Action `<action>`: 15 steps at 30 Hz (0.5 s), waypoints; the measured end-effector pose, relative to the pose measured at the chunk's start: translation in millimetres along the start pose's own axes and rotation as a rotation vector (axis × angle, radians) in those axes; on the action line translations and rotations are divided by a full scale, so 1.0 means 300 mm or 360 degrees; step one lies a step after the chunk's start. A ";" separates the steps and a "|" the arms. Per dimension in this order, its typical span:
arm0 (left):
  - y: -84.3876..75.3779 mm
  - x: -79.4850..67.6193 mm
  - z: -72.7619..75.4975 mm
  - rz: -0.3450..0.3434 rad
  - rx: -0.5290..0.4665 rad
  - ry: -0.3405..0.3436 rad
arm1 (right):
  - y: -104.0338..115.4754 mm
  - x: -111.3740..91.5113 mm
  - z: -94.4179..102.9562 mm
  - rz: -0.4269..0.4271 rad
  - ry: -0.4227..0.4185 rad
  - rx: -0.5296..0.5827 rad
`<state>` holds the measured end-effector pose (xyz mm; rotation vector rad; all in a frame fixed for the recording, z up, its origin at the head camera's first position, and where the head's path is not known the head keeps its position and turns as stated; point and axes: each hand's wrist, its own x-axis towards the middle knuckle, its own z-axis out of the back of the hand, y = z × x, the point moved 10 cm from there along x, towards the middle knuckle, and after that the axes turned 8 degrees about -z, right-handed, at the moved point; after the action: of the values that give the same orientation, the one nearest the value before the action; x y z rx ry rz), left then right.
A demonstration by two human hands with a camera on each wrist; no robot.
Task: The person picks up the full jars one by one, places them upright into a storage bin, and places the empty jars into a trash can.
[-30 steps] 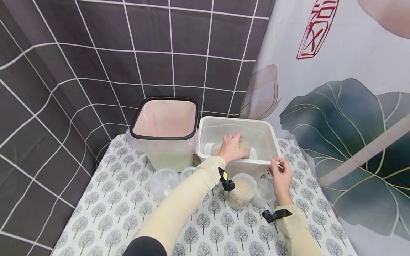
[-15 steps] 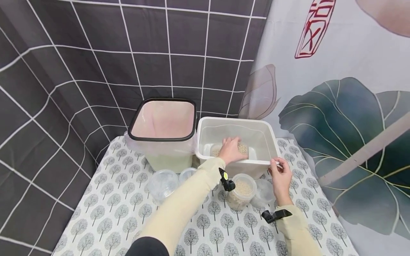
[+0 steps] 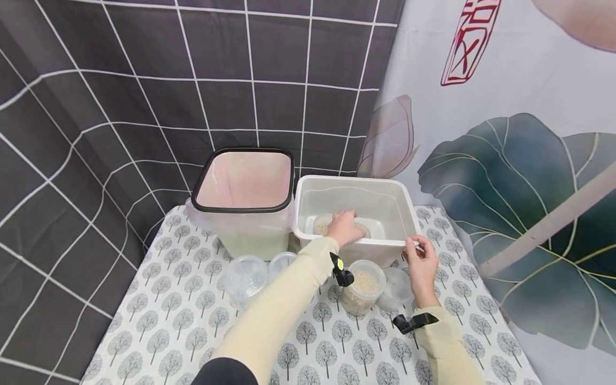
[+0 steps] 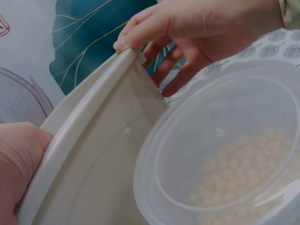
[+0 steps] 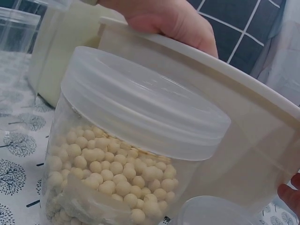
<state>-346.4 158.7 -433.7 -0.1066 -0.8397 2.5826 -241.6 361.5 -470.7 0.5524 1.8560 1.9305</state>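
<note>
"White box, back part of the counter. Where's the jar?"

"Held jar is inside it, front half, right under the left hand. Pale beans, mostly covered by the hand."

"Fingers?"

"Left ones grasp the jar from above, tips partly hidden. Right hand clasps the box's front right corner, thumb side on the rim, other fingers below it outside."

"Key relation?"

"My call: the drop from the left fingers to the box's bottom. Jar lies directly beneath them, so the left hand is clearly nearer. Second jar, beans too, sits just left of the held one; touching or not, can't tell. No long axis worth logging on a round jar; the box's runs side to side. Held jar upright or tilted, can't tell."

"Outside the box?"

"Front jar with beans, just before the box, between the arms. Round clear piece beside it on the right, maybe a lid. Big clear tub and small clear tub left of that, near the left sleeve. Black-rimmed bin beside the box, left."

"Versus a second ago?"

"Left hand and held jar sit deeper in the box; fewer beans show past the fingers. Right hand: same corner. Front jar: same place."
</note>
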 end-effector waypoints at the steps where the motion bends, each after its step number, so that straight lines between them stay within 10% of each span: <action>1: 0.001 -0.001 0.001 -0.0004 -0.0001 -0.0006 | 0.002 0.000 -0.001 0.0003 0.0005 0.0000; 15: -0.046 -0.022 0.045 -0.0232 0.0153 -0.0163 | 0.019 -0.020 -0.007 0.0103 0.0007 0.0012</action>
<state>-337.8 158.6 -415.0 0.1121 -0.7288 2.5028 -237.8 356.3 -465.2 0.6184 1.8706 1.9676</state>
